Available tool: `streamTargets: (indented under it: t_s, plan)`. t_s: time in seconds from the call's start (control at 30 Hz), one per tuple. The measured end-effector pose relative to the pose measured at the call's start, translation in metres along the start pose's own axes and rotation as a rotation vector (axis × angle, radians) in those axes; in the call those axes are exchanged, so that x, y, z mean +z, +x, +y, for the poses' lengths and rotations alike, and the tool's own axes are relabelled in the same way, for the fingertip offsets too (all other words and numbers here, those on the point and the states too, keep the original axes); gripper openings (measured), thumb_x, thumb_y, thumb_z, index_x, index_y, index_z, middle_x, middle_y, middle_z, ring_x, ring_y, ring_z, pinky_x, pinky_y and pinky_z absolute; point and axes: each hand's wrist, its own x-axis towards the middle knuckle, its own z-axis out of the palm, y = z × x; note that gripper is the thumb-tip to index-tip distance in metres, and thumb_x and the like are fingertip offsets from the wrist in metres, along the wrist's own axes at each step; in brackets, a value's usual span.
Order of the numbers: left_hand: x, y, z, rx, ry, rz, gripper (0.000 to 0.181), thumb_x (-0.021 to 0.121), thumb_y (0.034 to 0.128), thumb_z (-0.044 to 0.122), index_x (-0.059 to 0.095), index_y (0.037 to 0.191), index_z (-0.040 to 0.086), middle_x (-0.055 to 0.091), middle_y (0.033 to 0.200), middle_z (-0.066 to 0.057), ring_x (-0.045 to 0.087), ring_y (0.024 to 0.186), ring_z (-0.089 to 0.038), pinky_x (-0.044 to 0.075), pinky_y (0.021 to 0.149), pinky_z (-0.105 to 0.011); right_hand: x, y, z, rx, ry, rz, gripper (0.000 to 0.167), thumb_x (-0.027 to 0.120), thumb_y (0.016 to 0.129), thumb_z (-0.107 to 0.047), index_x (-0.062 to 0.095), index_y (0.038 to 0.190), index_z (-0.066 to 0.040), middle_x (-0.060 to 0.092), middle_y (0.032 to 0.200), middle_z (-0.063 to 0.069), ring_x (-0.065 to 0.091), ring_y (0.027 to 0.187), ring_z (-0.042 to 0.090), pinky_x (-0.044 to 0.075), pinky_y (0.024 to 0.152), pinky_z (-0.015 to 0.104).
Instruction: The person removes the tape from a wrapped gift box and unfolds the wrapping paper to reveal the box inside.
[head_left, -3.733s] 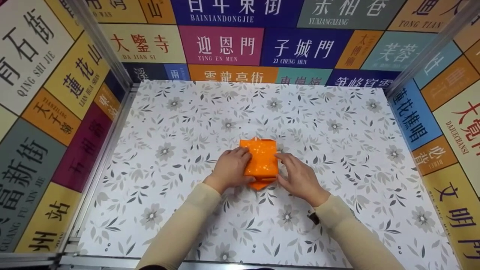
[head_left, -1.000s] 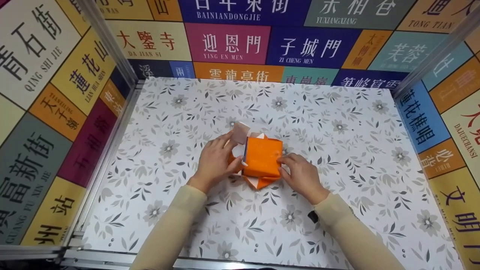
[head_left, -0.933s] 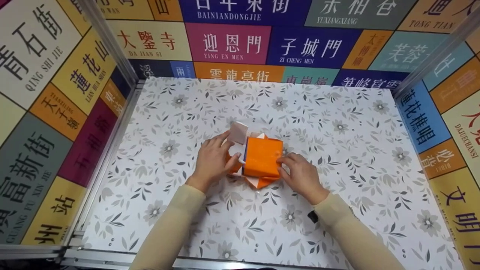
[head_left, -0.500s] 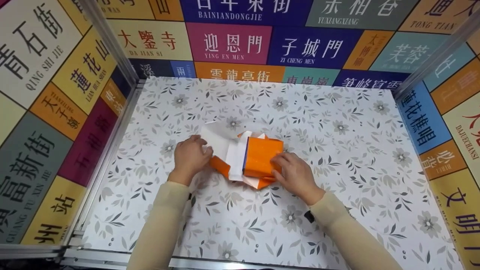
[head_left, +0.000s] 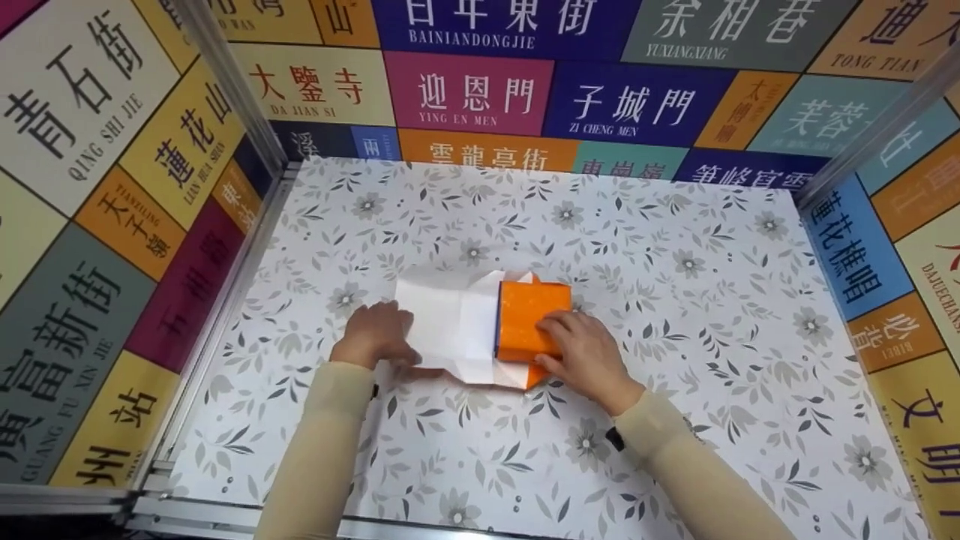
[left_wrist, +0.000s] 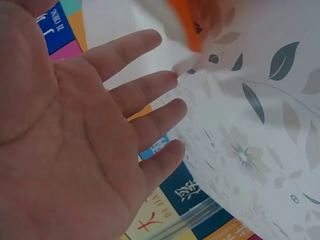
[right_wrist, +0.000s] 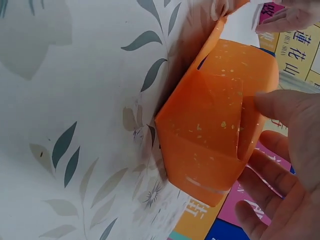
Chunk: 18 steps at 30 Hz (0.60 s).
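Note:
In the head view, a small box (head_left: pixel 529 315) sits partly wrapped in orange paper, its blue edge showing on the left side. White inner paper (head_left: pixel 442 315) lies spread out to the left of it, creased. My left hand (head_left: pixel 371 335) is at the left edge of that paper; its fingers look straight and spread in the left wrist view. My right hand (head_left: pixel 589 356) holds the box's right side, thumb at the near side and fingers on top. Gold flecks and a folded flap of orange paper (right_wrist: pixel 210 115) show in the right wrist view.
A white tablecloth (head_left: pixel 675 345) with grey flowers and leaves covers the table. Panels with colourful Chinese place names (head_left: pixel 465 94) stand at the back and both sides. A metal rail (head_left: pixel 225 517) runs along the front edge.
The paper on the left has been unfolded and laid out flat, white side up. My left hand has moved left with it. My right hand has shifted further onto the box.

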Motion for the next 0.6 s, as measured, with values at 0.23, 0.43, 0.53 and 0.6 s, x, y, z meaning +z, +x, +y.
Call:
streamTargets:
  t_s: [0.23, 0.43, 0.53, 0.6]
  plan:
    - [0.016, 0.004, 0.01, 0.008, 0.07, -0.028, 0.089, 0.091, 0.0627, 0.032, 0.054, 0.138, 0.0, 0.045, 0.145, -0.029, 0.04, 0.135, -0.044, 0.028, 0.112, -0.055, 0.001, 0.003, -0.003, -0.016, -0.05, 0.014, 0.051, 0.08, 0.084, -0.039, 0.065, 0.123, -0.009, 0.059, 0.122, 0.008, 0.054, 0.112, 0.031, 0.039, 0.105, 0.048]
    - [0.032, 0.011, 0.011, -0.037, 0.055, -0.084, 0.099, 0.091, 0.0658, 0.026, 0.043, 0.149, 0.0, 0.033, 0.155, -0.026, 0.032, 0.142, -0.042, 0.024, 0.115, -0.054, -0.001, 0.005, -0.003, -0.021, -0.056, -0.001, 0.048, 0.08, 0.085, -0.037, 0.066, 0.122, -0.01, 0.06, 0.118, 0.007, 0.055, 0.109, 0.031, 0.04, 0.102, 0.048]
    - [0.035, 0.013, 0.011, -0.048, 0.059, -0.09, 0.098, 0.091, 0.0656, 0.025, 0.043, 0.149, 0.002, 0.035, 0.154, -0.025, 0.034, 0.14, -0.041, 0.025, 0.114, -0.056, -0.003, 0.004, -0.002, -0.018, -0.061, -0.001, 0.047, 0.08, 0.085, -0.035, 0.066, 0.122, -0.01, 0.061, 0.119, 0.007, 0.056, 0.11, 0.031, 0.041, 0.102, 0.048]
    - [0.036, 0.014, 0.011, -0.049, 0.059, -0.089, 0.098, 0.09, 0.0656, 0.024, 0.043, 0.149, 0.002, 0.035, 0.154, -0.024, 0.035, 0.14, -0.041, 0.025, 0.114, -0.057, -0.004, 0.003, -0.001, -0.015, -0.056, 0.001, 0.046, 0.08, 0.085, -0.034, 0.066, 0.123, -0.01, 0.062, 0.119, 0.006, 0.056, 0.111, 0.031, 0.04, 0.103, 0.048]
